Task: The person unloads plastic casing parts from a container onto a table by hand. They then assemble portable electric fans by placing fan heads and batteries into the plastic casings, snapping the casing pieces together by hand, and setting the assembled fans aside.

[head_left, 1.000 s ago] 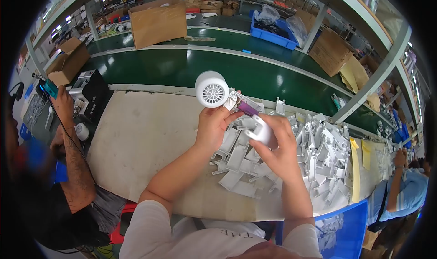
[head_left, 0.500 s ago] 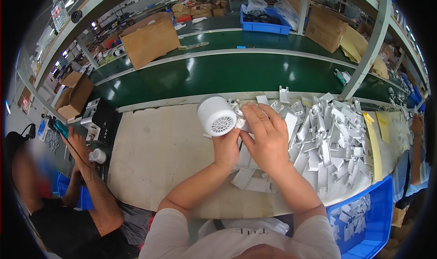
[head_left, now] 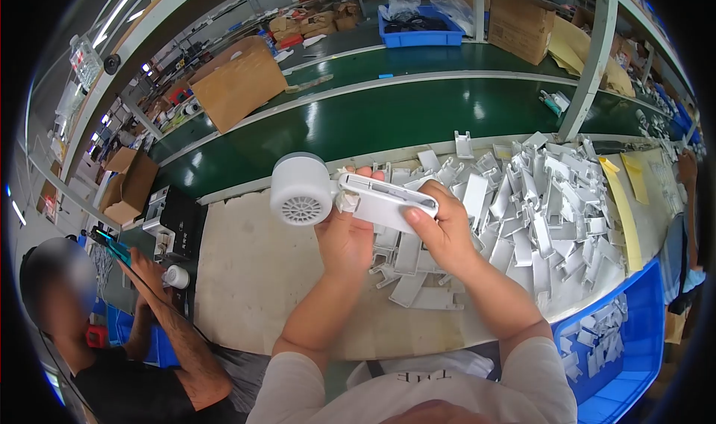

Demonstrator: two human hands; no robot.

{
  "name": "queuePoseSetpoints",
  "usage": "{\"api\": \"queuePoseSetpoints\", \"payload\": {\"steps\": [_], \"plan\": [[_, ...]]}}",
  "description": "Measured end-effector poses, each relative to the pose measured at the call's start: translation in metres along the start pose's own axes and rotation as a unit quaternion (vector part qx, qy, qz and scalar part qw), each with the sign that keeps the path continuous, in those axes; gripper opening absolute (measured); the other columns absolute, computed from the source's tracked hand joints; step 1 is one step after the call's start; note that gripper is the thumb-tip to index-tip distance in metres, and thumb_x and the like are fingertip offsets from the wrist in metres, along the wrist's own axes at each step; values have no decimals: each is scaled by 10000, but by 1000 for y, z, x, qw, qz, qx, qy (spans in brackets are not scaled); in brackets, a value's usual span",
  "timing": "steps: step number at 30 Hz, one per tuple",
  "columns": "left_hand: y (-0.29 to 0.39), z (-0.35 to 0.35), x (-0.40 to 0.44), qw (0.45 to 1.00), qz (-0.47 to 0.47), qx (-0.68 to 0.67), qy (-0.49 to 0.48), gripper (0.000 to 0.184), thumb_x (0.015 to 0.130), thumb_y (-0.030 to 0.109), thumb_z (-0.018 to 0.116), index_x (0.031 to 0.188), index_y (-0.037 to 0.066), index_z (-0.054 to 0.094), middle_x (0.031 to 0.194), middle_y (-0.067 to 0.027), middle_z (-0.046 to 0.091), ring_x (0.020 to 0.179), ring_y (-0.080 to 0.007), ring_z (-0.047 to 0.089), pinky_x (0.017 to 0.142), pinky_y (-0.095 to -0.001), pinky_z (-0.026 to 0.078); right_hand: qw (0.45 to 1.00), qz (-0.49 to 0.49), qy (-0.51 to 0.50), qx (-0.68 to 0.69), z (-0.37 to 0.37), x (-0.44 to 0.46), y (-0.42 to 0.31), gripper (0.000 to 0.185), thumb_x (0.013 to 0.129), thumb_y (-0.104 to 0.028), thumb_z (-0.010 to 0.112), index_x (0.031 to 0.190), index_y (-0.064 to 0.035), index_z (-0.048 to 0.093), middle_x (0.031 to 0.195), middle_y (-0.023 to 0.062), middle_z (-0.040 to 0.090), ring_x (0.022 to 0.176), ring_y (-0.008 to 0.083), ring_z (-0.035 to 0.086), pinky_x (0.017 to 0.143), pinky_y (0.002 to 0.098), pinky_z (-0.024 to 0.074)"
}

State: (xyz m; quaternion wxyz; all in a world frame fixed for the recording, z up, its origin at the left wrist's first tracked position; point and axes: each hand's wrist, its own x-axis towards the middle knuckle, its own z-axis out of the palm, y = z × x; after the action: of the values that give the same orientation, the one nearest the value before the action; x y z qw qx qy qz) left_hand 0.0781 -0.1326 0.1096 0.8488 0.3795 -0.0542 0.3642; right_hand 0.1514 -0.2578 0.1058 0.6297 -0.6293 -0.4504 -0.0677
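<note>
A white device with a round, grilled head [head_left: 301, 189] and a long flat handle [head_left: 389, 202] is held up over the table. The handle's upper side shows a long slot. My left hand [head_left: 347, 237] is closed round the joint between head and handle, its fingertips showing behind. At the handle's far end, my right hand [head_left: 449, 230] grips it with the thumb on the near face and the fingers partly hidden. Below and to the right lies a heap of white plastic housing pieces [head_left: 541, 230], some close under my right hand.
A blue bin [head_left: 645, 342] with more white pieces stands at the table's right front edge. Yellow strips [head_left: 620, 215] lie beside the heap. A co-worker [head_left: 149, 349] on the left holds a teal tool near a black machine [head_left: 179, 219]. The green conveyor [head_left: 358, 118] runs behind.
The device has moved left in my hands, and its handle now shows lengthwise. My right hand has shifted from beside the head to the handle's far end. The whole view has turned slightly.
</note>
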Motion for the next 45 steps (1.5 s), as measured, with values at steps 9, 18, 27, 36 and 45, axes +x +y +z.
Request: {"api": "queuePoseSetpoints", "payload": {"steps": [9,18,27,36,45], "plan": [[-5,-5,1,993,-31,-51,-98,389,858,110,538,1222,41,422,1156,-119,546,1112,-302,504,960,-448,398,993,-69,24,-95,-12,-3,7,325,695,-311,713,645,-27,563,611,94,492,538,257,494,478,357,398],[-5,-28,24,981,-94,-98,-141,433,820,204,626,1198,81,454,1160,-75,557,1137,-282,490,988,-428,370,983,-86,-11,-159,-14,4,6,365,664,-291,760,842,-17,599,790,102,575,705,255,569,612,326,464],[-12,-28,17,989,-51,-11,-142,478,778,157,677,1195,81,456,1193,-60,513,1149,-225,471,975,-413,376,951,-169,46,-253,-14,9,-2,587,617,-176,769,1133,-63,513,990,109,561,933,290,537,829,390,416],[-37,-8,-13,983,-161,-72,-59,444,868,151,548,1270,96,368,1243,-47,466,1132,-193,469,925,-363,407,904,-246,45,-347,-6,6,11,631,560,-123,710,1152,-59,499,1132,104,563,997,294,546,885,412,387],[-5,-22,22,990,-136,30,3,288,882,181,523,1134,41,514,1140,-140,561,1031,-198,550,865,-343,440,973,92,120,177,-48,18,-2,480,739,-47,617,1196,-53,469,852,11,520,772,98,493,702,238,400]]}}
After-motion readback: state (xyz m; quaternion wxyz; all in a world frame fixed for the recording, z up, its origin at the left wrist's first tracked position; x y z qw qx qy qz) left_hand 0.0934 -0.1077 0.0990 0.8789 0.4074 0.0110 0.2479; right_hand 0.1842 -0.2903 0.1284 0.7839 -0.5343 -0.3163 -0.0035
